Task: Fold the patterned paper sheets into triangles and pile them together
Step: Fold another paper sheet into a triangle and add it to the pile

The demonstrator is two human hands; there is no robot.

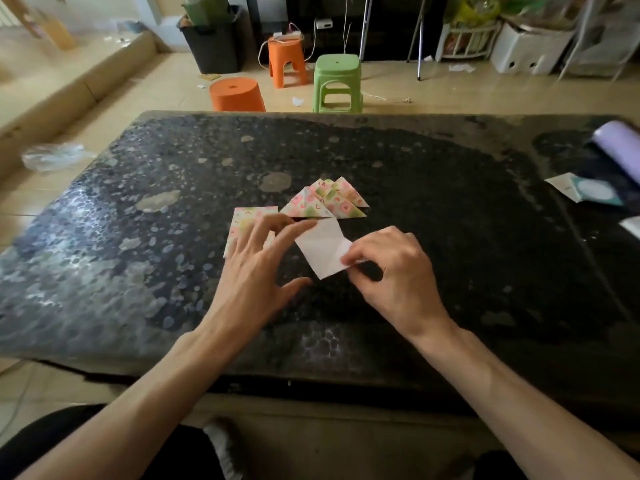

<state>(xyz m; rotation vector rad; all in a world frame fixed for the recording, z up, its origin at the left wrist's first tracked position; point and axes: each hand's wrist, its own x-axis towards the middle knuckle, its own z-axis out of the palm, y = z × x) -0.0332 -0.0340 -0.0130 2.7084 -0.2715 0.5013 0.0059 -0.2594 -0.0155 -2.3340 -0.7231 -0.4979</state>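
**A:** Take the sheet being folded as the middle of the dial. What lies furthest left?

**B:** A stack of unfolded patterned sheets at 9 o'clock, flat on the dark mottled table. The left hand covers its near part.

**A:** How is that hand set?

**B:** Spread wide, fingers straight, gripping nothing. Its longest fingertips reach the sheet's corner at 11 o'clock and rest there.

**A:** And the sheet itself?

**B:** The sheet lies plain white side up, turned like a diamond, with crease lines across it. Its 3 o'clock corner is lifted off the table.

**A:** Anything beyond it?

**B:** At 12 o'clock, just beside its far edge, sits the pile of folded triangles, overlapping and fanned. I cannot count them for certain.

**A:** The right hand?

**B:** The right hand is at 4 o'clock, thumb and forefinger pinching the raised corner, other fingers curled.

**A:** Further right?

**B:** At 2 o'clock, well apart, lie a white-and-teal packet and a purple roll.
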